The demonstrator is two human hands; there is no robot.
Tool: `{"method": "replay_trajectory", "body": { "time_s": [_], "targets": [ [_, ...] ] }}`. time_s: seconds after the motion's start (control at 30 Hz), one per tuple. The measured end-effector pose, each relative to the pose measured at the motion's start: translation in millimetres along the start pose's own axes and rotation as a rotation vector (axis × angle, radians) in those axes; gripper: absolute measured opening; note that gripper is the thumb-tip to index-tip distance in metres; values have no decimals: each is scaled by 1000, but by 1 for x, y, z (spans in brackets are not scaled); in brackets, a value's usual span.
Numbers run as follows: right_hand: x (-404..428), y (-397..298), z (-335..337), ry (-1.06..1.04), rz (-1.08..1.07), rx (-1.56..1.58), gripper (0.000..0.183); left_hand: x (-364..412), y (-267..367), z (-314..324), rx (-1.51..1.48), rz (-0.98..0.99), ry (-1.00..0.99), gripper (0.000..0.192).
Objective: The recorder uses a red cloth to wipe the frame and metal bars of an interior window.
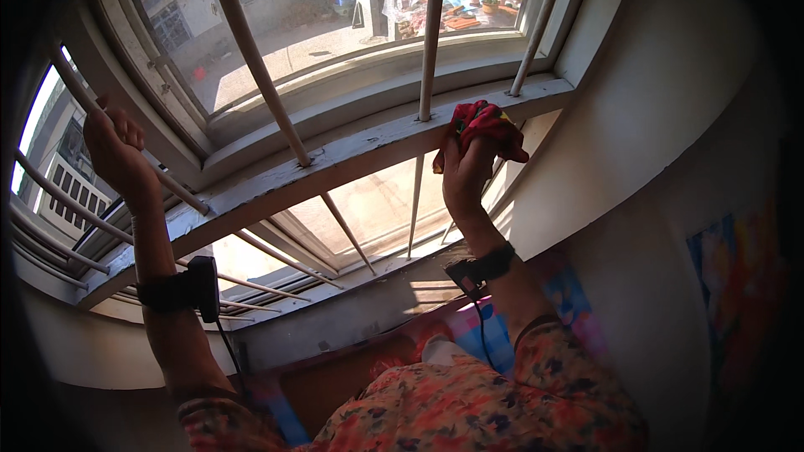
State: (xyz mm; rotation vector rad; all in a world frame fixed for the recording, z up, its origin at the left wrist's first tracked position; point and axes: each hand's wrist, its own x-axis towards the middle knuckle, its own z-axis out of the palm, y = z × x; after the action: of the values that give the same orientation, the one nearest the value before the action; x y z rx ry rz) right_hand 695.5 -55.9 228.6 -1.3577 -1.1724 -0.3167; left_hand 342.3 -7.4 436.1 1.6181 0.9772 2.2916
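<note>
My right hand (468,169) holds a crumpled dark red cloth (483,129) with small green and yellow patches against the white window crossbar (370,144), right of a vertical bar (430,44). The crossbar's paint is chipped. At the left, my left hand (116,144) is raised with its fingers curled around another window bar (182,191). Both wrists wear black straps with cables.
Behind the bars stands a framed glass window (326,69), with a yard and potted plants outside. Below runs a sill (352,320) in partial sunlight. A curved pale wall (634,119) bounds the right side.
</note>
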Motion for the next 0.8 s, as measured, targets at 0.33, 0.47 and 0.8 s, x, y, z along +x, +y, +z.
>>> {"method": "replay_trajectory", "body": {
  "time_s": [0.33,0.47,0.8],
  "targets": [
    [-67,-108,43,-229,-348,-64,32,2,-1,-6,-83,-23,-46,36],
    [-93,-150,53,-389,-408,32,33,4,-5,-6,-102,-2,-77,36],
    [-79,-137,50,-479,125,595,73,9,-14,-10,23,27,-53,38]
  ]
}}
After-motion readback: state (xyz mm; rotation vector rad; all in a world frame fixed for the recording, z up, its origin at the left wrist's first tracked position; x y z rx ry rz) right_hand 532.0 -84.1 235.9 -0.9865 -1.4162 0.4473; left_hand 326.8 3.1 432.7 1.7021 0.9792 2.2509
